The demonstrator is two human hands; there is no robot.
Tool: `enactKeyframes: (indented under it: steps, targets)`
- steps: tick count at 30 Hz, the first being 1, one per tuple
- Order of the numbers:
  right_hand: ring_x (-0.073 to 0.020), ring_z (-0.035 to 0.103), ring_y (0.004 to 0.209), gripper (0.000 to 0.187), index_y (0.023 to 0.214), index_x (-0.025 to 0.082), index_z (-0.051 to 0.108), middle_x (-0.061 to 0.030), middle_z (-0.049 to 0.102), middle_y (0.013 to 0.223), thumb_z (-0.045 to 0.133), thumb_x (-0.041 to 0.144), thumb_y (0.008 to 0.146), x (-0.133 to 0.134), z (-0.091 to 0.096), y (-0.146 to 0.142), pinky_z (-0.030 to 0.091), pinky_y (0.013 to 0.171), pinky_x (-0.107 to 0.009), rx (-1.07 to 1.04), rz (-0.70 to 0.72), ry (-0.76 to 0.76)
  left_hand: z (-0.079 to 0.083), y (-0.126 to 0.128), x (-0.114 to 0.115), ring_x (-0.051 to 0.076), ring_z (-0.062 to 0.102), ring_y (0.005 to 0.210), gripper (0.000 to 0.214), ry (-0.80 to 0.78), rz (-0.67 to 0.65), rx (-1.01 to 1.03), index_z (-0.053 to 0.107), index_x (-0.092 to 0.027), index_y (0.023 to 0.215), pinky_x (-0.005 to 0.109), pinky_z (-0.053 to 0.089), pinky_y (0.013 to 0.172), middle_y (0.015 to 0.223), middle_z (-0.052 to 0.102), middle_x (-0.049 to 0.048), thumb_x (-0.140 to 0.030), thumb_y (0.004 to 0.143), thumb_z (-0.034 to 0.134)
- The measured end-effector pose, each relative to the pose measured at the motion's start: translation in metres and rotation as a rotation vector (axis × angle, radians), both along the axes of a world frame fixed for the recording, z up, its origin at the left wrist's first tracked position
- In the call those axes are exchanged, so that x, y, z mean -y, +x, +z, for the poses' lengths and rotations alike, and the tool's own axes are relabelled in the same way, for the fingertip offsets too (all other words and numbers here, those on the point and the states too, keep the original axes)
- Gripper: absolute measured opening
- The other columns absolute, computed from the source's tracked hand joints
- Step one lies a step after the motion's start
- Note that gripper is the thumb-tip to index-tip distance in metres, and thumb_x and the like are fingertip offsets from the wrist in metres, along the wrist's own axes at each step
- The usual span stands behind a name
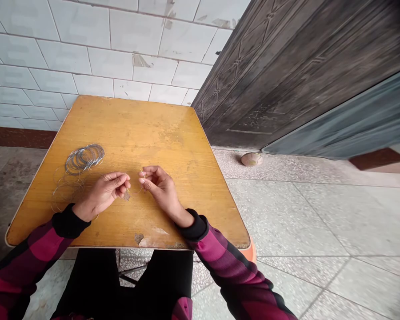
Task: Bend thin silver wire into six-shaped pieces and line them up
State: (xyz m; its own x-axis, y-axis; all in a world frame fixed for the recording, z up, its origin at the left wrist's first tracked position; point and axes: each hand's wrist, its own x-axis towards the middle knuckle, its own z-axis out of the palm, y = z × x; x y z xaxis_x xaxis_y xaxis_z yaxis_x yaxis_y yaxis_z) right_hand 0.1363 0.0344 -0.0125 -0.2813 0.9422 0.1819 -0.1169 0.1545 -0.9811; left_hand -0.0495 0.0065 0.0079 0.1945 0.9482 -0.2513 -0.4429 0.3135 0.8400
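My left hand [108, 192] is over the wooden table, its thumb and fingers pinched on a thin, gold-looking piece of wire that shows just below the fingertips. A short gap to the right, my right hand [160, 187] pinches a thin wire [142, 173] between thumb and forefinger, with the strand curving down beneath the fingers. Whether both hands hold the same strand cannot be made out. Beyond my left hand lies a bundled coil of silver wire [74, 161]. Loose, finer wire loops [68, 186] spread beside my left wrist, partly hidden by it.
The yellow-brown table [146, 133] has chipped patches near its front edge and stands against a white tiled wall [83, 58]. To the right are a dark carved door [253, 89] and a rounded stone-like object [251, 159] on the floor. An orange edge [251, 252] shows under the table's right corner.
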Motion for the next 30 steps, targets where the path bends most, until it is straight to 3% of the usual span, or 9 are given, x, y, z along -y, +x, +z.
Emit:
enactKeyframes:
  steps: [3, 7, 15, 21, 30]
  targets:
    - [-0.0065, 0.061, 0.055, 0.029, 0.093, 0.017, 0.063, -0.0002, 0.068, 0.082, 0.075, 0.039, 0.078, 0.008, 0.003, -0.004, 0.052, 0.05, -0.019, -0.061, 0.029, -0.11, 0.002, 0.001, 0.0, 0.007, 0.054, 0.058, 0.029, 0.005, 0.064, 0.001, 0.068, -0.012, 0.079, 0.019, 0.042, 0.052, 0.07, 0.066, 0.0018, -0.034, 0.067, 0.084]
    - [-0.0072, 0.065, 0.058, 0.029, 0.093, 0.017, 0.067, -0.0008, 0.072, 0.082, 0.074, 0.041, 0.079, 0.013, 0.007, -0.008, 0.056, 0.055, -0.02, -0.22, 0.126, -0.299, 0.002, 0.001, 0.001, 0.007, 0.055, 0.058, 0.029, 0.02, 0.074, -0.004, 0.067, -0.012, 0.077, 0.018, 0.044, 0.053, 0.07, 0.066, 0.0012, -0.034, 0.069, 0.083]
    - [-0.0056, 0.061, 0.048, 0.02, 0.087, 0.016, 0.065, 0.0035, 0.068, 0.062, 0.07, 0.036, 0.085, 0.0, 0.001, -0.004, 0.05, 0.046, -0.014, -0.448, 0.506, -0.751, 0.005, 0.002, 0.003, 0.007, 0.054, 0.047, 0.036, 0.017, -0.072, 0.075, 0.066, -0.013, 0.079, 0.018, 0.04, 0.043, 0.061, 0.065, -0.0005, -0.043, 0.068, 0.083]
    - [-0.0065, 0.055, 0.044, 0.025, 0.065, 0.014, 0.062, 0.0018, 0.061, 0.048, 0.072, 0.034, 0.076, 0.0, -0.001, -0.003, 0.043, 0.042, -0.014, -0.454, 0.647, -0.813, 0.003, 0.002, 0.005, 0.006, 0.051, 0.043, 0.04, -0.003, -0.154, 0.081, 0.065, -0.013, 0.074, 0.018, 0.036, 0.042, 0.058, 0.063, -0.0005, -0.047, 0.066, 0.083]
    - [-0.0049, 0.053, 0.042, 0.017, 0.065, 0.014, 0.063, 0.0014, 0.063, 0.052, 0.069, 0.028, 0.073, -0.001, -0.006, -0.002, 0.042, 0.041, -0.013, -0.419, 0.715, -0.932, 0.007, -0.002, 0.005, 0.006, 0.049, 0.043, 0.037, -0.05, -0.24, 0.061, 0.067, -0.012, 0.07, 0.017, 0.036, 0.04, 0.057, 0.063, 0.0008, -0.045, 0.067, 0.083]
